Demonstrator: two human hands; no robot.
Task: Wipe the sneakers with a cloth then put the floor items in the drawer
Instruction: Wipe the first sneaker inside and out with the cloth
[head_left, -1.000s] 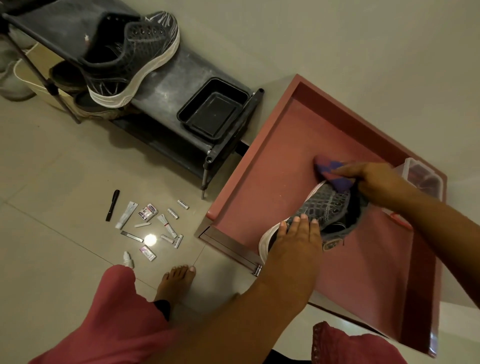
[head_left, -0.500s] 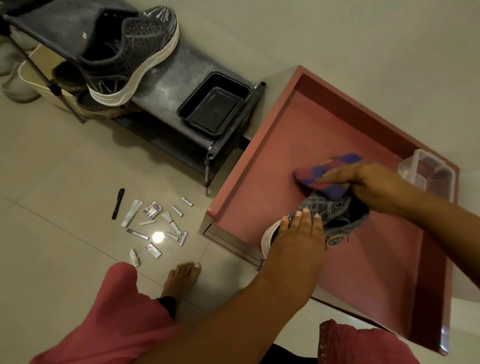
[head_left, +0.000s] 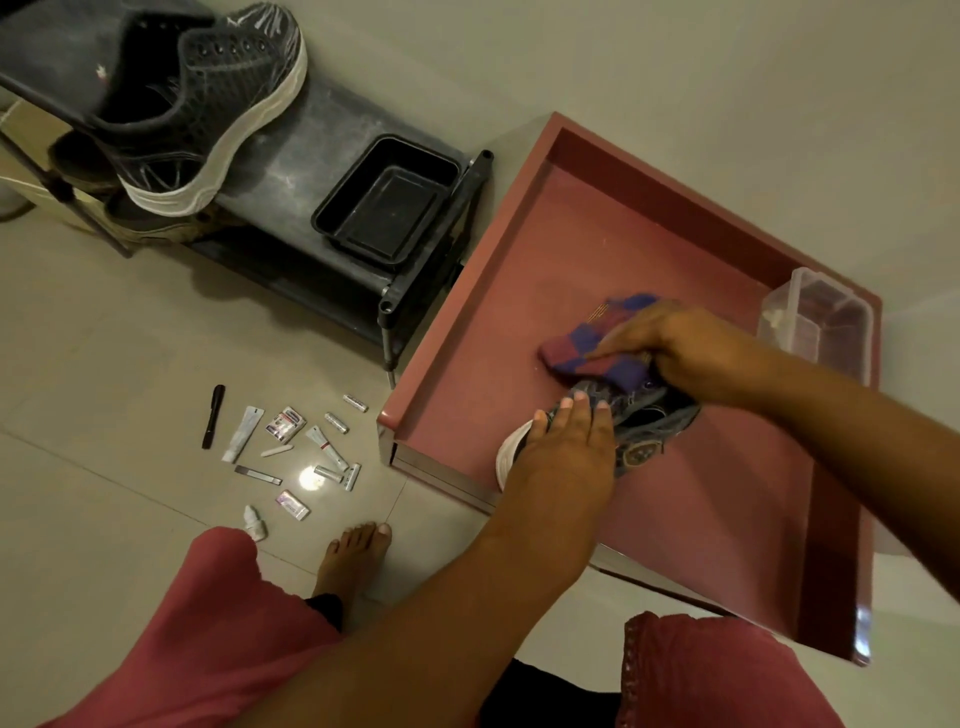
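A grey sneaker (head_left: 644, 431) with a white sole lies over the open red drawer (head_left: 519, 291). My left hand (head_left: 566, 447) grips its toe end and hides most of it. My right hand (head_left: 675, 343) presses a red and blue checked cloth (head_left: 587, 353) onto the sneaker's upper. A second, black mesh sneaker (head_left: 208, 109) stands on the dark shoe rack (head_left: 291, 171) at upper left. On the floor left of the drawer lie several small items (head_left: 291, 447): tubes, batteries, packets and a black pen (head_left: 213, 415).
A black tray (head_left: 387, 208) sits at the right end of the rack. A clear plastic box (head_left: 815, 317) stands in the drawer's far right corner. My bare foot (head_left: 353, 561) and red trouser legs are near the floor items. More shoes sit under the rack.
My right hand has slid the cloth leftward along the sneaker, toward the toe. My left hand keeps its hold on the sneaker.
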